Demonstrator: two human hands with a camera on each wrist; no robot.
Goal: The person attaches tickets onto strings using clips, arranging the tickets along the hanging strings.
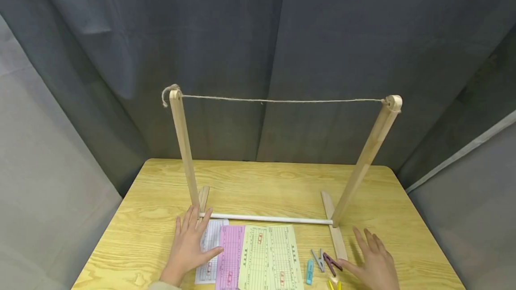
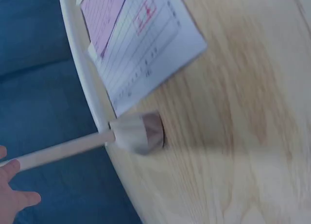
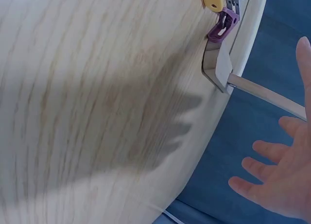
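Observation:
My left hand (image 1: 188,246), fingers spread, is over the left side of the paper slips, close to the left post (image 1: 184,151). Whether it touches the post I cannot tell. The printed slips overlap: a white one (image 1: 208,240), a purple one (image 1: 230,254) and pale yellow-green ones (image 1: 282,254). At the right, my right hand (image 1: 372,261) is spread and holds nothing. Near its thumb lie a purple clothespin (image 1: 332,263), a grey clothespin (image 1: 318,261), a blue clothespin (image 1: 310,272) and yellow clothespins (image 1: 333,285), partly cut off by the frame.
A wooden stand holds a string (image 1: 282,100) tied between the left post and the right post (image 1: 367,160). A white rod (image 1: 266,218) joins the posts low down, behind the slips. Feet (image 1: 337,240) rest on the wooden table (image 1: 121,236). Dark curtains (image 1: 225,35) hang behind.

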